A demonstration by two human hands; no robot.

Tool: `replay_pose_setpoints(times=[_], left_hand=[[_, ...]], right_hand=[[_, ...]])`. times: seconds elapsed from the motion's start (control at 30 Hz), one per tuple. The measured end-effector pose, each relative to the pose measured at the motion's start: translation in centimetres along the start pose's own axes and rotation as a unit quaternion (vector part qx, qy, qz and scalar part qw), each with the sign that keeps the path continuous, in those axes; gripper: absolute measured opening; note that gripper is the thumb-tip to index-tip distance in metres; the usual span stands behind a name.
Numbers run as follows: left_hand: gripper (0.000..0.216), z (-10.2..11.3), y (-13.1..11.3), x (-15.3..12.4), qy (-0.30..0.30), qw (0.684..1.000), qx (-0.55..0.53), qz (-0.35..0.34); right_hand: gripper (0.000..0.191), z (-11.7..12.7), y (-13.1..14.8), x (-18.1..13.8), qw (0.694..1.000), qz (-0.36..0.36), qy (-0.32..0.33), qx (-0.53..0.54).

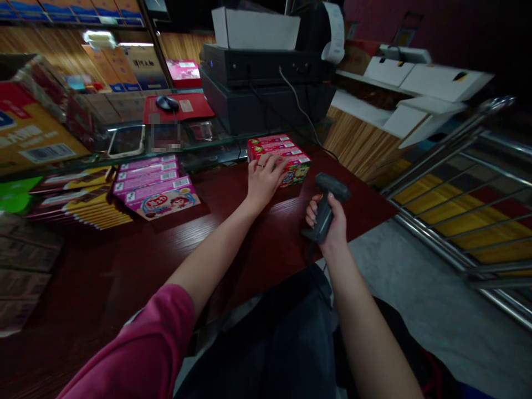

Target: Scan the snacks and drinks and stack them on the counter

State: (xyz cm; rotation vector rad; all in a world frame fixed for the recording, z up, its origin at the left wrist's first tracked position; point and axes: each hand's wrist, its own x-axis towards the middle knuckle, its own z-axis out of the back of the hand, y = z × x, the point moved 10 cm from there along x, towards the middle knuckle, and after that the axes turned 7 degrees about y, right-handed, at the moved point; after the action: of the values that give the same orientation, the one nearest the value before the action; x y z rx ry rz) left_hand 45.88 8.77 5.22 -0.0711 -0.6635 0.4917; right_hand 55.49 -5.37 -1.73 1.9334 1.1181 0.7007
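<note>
My left hand (265, 176) lies flat, fingers stretched out, on a row of red and pink boxes (286, 151) standing on the dark red wooden counter (124, 266). My right hand (330, 221) is wrapped round the handle of a grey barcode scanner (326, 202), held upright just right of those boxes, its head pointing left toward them. A fanned stack of pink boxes (155, 185) lies further left on the counter, beside yellow and brown packs (89, 202).
Behind the boxes stands a black register with a printer (257, 66) and a paper roll. A phone (126, 140), a mouse (167, 103) on a red pad and cartons lie at the back left. A metal rail (465, 183) runs on the right over grey floor.
</note>
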Motion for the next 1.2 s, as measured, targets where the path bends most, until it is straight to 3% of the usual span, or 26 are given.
replay_pose_setpoints(times=[0.17, 0.27, 0.37, 0.47, 0.6, 0.7, 0.8, 0.87, 0.97, 1.2], left_hand=[[0.052, -0.3, 0.1, -0.4, 0.012, 1.000, 0.009, 0.019], [0.070, 1.3, 0.9, -2.9, 0.018, 0.999, 0.031, 0.025], [0.065, 5.3, 3.7, -7.8, 0.020, 0.996, 0.072, 0.048], [0.055, 10.8, 8.2, -14.1, 0.029, 0.990, 0.109, 0.080], [0.054, 18.5, 14.5, -21.7, 0.010, 0.974, 0.151, 0.169], [0.068, 21.8, 16.5, -24.5, -0.011, 0.967, 0.168, 0.193], [0.079, 22.2, 16.7, -24.8, -0.015, 0.968, 0.160, 0.193], [0.077, 21.8, 16.6, -24.4, -0.008, 0.971, 0.148, 0.186], [0.068, 21.3, 16.6, -23.8, 0.005, 0.978, 0.127, 0.166], [0.044, 19.0, 16.2, -23.3, 0.088, 0.993, 0.033, 0.074]], right_hand=[[0.033, -0.3, 0.7, -0.2, 0.999, 0.010, 0.016, -0.027], [0.035, -1.0, 0.7, -0.6, 0.999, 0.001, 0.031, -0.008], [0.032, -2.9, -0.3, -1.4, 0.997, -0.036, 0.063, 0.011], [0.028, -5.8, -2.0, -2.5, 0.992, -0.074, 0.098, 0.008], [0.029, -11.4, -4.7, -3.6, 0.983, -0.100, 0.152, 0.005], [0.035, -16.0, -7.5, -4.2, 0.971, -0.138, 0.196, 0.007], [0.038, -19.6, -10.7, -4.9, 0.955, -0.189, 0.228, 0.002], [0.038, -20.7, -12.5, -5.4, 0.947, -0.221, 0.233, -0.012], [0.038, -20.9, -13.9, -6.0, 0.942, -0.245, 0.230, -0.028], [0.036, -20.2, -13.3, -6.4, 0.952, -0.227, 0.205, -0.028]])
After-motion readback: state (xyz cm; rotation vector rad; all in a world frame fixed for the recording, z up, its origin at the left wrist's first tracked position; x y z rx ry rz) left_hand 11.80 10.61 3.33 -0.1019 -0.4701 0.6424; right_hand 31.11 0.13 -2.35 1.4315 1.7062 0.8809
